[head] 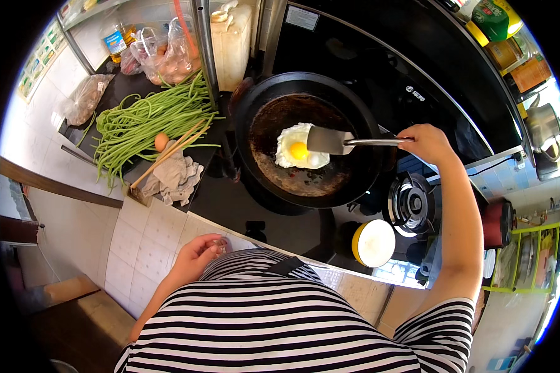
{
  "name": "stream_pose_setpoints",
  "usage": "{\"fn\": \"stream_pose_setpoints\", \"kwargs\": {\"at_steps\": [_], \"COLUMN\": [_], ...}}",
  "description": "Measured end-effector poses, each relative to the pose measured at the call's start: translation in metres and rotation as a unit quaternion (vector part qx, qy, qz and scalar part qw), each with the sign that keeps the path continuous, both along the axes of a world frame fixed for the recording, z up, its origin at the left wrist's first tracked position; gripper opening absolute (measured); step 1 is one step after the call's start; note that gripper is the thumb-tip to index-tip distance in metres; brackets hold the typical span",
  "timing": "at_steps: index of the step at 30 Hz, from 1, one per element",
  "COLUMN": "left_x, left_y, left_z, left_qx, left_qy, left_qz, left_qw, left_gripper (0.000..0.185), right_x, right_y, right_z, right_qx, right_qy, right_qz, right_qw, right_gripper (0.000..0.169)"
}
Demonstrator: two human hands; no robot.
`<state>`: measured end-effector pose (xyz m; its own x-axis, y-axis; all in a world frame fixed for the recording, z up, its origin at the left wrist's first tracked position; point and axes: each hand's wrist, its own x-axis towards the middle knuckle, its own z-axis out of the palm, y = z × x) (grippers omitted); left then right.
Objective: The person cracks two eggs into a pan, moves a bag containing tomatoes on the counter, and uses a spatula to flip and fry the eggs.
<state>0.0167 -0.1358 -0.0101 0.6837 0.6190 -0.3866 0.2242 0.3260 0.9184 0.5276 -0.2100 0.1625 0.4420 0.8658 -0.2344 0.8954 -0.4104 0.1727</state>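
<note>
A fried egg with a whole yolk lies in a dark wok on the stove. My right hand grips the handle of a metal spatula, whose blade covers the egg's right side; whether it touches the egg I cannot tell. Near the counter's front edge, at my waist, my left hand has its fingers curled around a small, clear object that I cannot identify. A yellow bowl with a white inside stands in front of the wok, to the right.
Left of the wok lie long green beans, a brown egg, wooden chopsticks and a crumpled cloth. Bagged eggs and a plastic jug stand behind. A second gas burner sits right of the wok, beneath my right forearm.
</note>
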Motion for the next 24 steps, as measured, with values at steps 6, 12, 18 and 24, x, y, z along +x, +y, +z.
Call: {"fn": "stream_pose_setpoints", "kwargs": {"at_steps": [6, 12, 18, 24], "left_x": [-0.004, -0.001, 0.004, 0.002], "left_y": [-0.001, 0.000, 0.000, 0.000], "left_z": [-0.002, -0.004, 0.002, -0.004], "left_qx": [0.001, 0.003, -0.010, 0.000], "left_qy": [-0.001, 0.003, -0.004, 0.021], "left_qz": [0.002, -0.007, -0.003, -0.020], "left_qw": [1.000, 1.000, 1.000, 1.000], "left_gripper": [0.030, 0.030, 0.030, 0.029], "right_x": [0.013, 0.025, 0.020, 0.022], "right_y": [-0.019, -0.027, -0.020, -0.013], "right_z": [0.021, 0.022, 0.012, -0.015], "right_qx": [0.017, -0.013, -0.051, -0.027], "right_qy": [-0.062, -0.112, -0.095, -0.016], "right_qz": [-0.034, 0.013, 0.016, 0.043], "right_qw": [0.997, 0.994, 0.994, 0.999], "right_gripper": [0.025, 0.023, 0.023, 0.023]}}
